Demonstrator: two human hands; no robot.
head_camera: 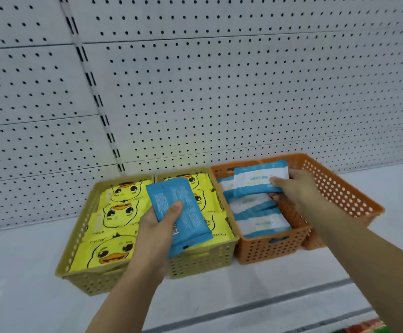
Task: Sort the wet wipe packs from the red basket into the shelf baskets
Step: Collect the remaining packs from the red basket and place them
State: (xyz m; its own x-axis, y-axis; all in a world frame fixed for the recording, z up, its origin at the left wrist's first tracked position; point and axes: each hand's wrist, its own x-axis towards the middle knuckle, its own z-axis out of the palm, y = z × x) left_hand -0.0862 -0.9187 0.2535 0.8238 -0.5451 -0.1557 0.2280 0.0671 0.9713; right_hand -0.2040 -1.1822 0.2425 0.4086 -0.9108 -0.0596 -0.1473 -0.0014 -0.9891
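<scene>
My left hand (156, 233) grips a blue wet wipe pack (178, 212), back side up, above the right yellow basket (202, 263). My right hand (296, 188) holds a blue-and-white wipe pack (255, 180) over the left orange basket (267, 248), where several blue-and-white packs (260, 217) lie stacked. Yellow duck-print packs (116, 212) fill the left yellow basket (85, 280) and lie under the blue pack in the right yellow one. The red basket is out of view.
A second orange basket (347, 188), its floor hidden by my right arm, stands to the right on the white shelf (27, 272). White pegboard (195, 92) forms the back wall. The shelf's front edge (267, 306) runs across the bottom.
</scene>
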